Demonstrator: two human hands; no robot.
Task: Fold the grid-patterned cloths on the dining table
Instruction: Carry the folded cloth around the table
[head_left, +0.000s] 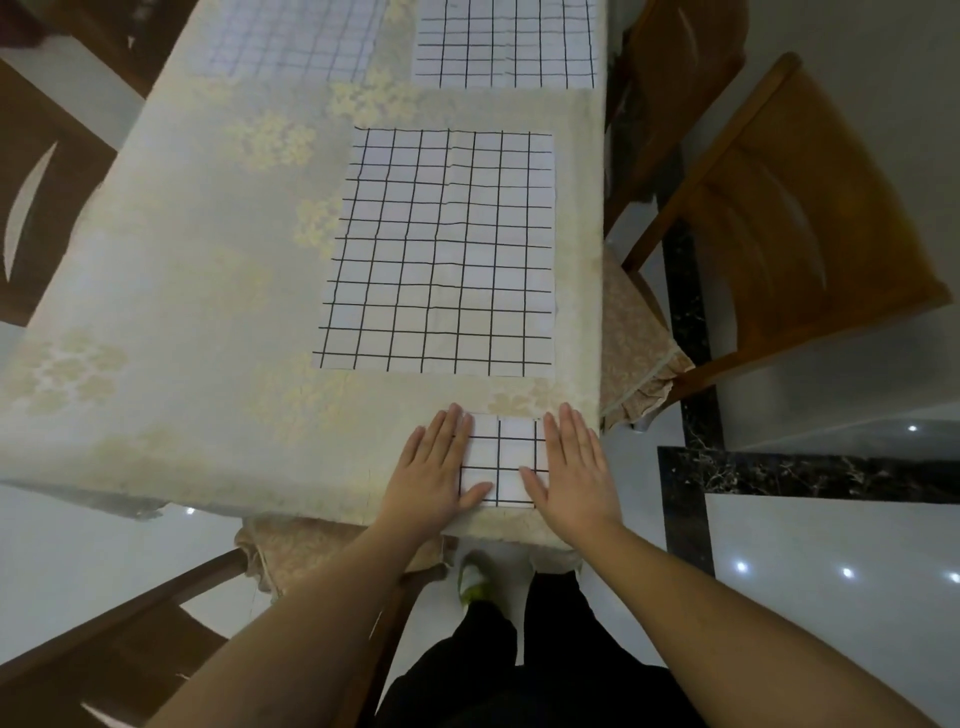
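Note:
A small folded white cloth with black grid lines (503, 460) lies at the near edge of the dining table. My left hand (434, 467) rests flat on its left side, and my right hand (571, 467) rests flat on its right side, fingers together and pointing away from me. Beyond it a large grid-patterned cloth (441, 254) lies spread flat. Farther back, another black-grid cloth (506, 44) lies at the right and a fainter blue-grid cloth (296, 39) at the left.
The table wears a pale floral tablecloth (182, 291). Wooden chairs stand at the right (795, 223), at the left (36, 208) and near my left arm (104, 670). The table's right edge runs close beside the cloths. Glossy floor lies below.

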